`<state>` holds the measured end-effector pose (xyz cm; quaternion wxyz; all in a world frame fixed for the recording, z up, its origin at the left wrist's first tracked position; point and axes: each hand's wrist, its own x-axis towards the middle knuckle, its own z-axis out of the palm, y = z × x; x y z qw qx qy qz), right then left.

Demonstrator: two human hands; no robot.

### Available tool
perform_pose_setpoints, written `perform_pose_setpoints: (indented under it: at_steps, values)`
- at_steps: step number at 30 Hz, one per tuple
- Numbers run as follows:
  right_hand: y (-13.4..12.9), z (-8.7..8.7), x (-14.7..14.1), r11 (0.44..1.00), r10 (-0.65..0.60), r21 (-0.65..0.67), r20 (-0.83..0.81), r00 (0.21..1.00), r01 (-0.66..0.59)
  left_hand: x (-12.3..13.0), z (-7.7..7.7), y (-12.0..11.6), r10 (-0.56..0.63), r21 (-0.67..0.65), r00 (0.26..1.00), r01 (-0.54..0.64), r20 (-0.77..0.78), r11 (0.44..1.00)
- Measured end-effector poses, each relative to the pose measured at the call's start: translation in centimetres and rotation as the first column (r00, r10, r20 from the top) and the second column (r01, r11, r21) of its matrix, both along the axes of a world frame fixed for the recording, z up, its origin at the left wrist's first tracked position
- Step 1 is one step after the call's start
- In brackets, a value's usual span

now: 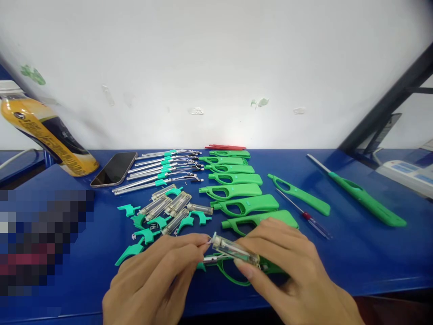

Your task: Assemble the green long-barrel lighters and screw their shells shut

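the right hand grips one clear tank between thumb and fingers, apparently tilted so its nozzle faces the left hand, whose fingertips pinch tightly on a thin pale wire. beneath sits one green frame (mostly hidden by the hands). taking the tank as clock centre, seven green shells line up toward twelve, probably spaced for picking singly. metal rods at eleven lie parallel, perhaps keeping their wires untangled. at ten, loose tanks and teal triggers overlap too much to count. toward two: one screwdriver, one lighter.
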<state>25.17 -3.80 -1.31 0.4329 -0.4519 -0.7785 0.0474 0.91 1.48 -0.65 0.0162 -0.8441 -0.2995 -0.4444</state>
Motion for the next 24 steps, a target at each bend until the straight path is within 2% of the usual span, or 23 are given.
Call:
perform_pose_setpoints:
  at_steps: [6,13,18,24]
  values:
    - [-0.1,0.2,0.4,0.997,0.073,-0.007,0.108,0.991,-0.073,0.1,-0.5,0.2,-0.028,0.010,1.000,0.028,0.015,1.000]
    - [-0.4,-0.7,0.6,0.999,-0.023,-0.027,0.205,0.978,0.029,-0.1,-0.6,-0.2,-0.047,0.031,0.998,0.045,0.045,0.999]
    - [0.0,-0.5,0.8,0.998,0.008,0.059,0.273,0.962,-0.026,-0.7,-0.5,-0.4,-0.064,0.062,0.998,0.064,0.007,0.996]
    - [-0.2,-0.1,0.6,0.999,0.013,0.025,0.279,0.960,-0.021,-0.7,-0.2,0.1,-0.078,0.069,0.997,0.079,-0.010,0.995]
